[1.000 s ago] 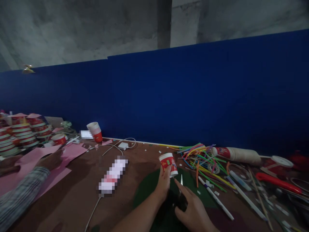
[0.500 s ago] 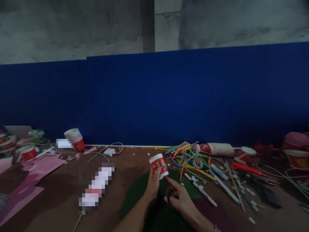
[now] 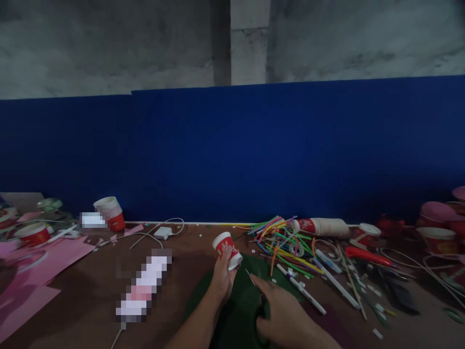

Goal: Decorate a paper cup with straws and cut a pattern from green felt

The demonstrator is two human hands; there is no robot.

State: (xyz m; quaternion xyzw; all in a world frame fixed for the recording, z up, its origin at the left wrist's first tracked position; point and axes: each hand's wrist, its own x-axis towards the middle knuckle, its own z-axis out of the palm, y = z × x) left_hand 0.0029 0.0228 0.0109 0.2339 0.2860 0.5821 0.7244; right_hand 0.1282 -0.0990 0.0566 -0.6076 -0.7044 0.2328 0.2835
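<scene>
Your left hand (image 3: 222, 277) is clamped around a tilted red-and-white paper cup (image 3: 221, 243), held out in front of you above the brown table (image 3: 181, 276). Your right hand (image 3: 279, 306) curls lower around scissors (image 3: 250, 277), blade angled toward the cup, just apart.

Brown tabletop (image 3: 186, 266) formed a passable lane between the held paper cup (image 3: 223, 241) and a pixelated oblong (image 3: 145, 286), tangled coloured strips (image 3: 276, 229) and pens (image 3: 305, 294) blocked the right, a blue partition (image 3: 232, 150) closed the far side
</scene>
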